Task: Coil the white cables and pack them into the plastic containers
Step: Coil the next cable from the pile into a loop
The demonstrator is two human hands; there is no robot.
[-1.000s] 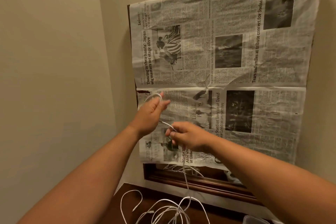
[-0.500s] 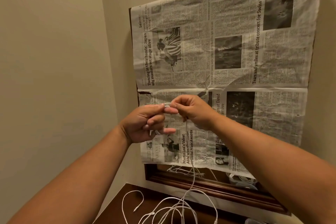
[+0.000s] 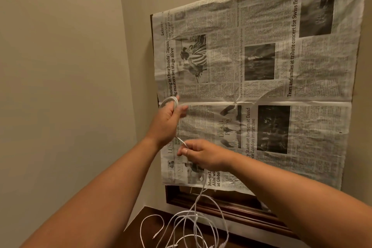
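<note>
Left hand (image 3: 168,123): raised before the newspaper (image 3: 261,90), above and left of the right hand (image 3: 203,156).
Coil (image 3: 168,102): held at the top of the left hand.
Strand (image 3: 182,142): runs from the left hand down to the right hand, then hangs to the worktop (image 3: 153,221).
Loose cables (image 3: 187,231): on the worktop, below both hands.
Newspaper: on the wall behind, over a frame (image 3: 231,212) whose lower edge shows beneath it.

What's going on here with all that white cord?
A person is winding a white cable by hand. The left hand holds a small coil of it up in front of a newspaper on the wall. The right hand pinches the free strand below. More loose cables lie tangled on the dark wooden top.
</note>
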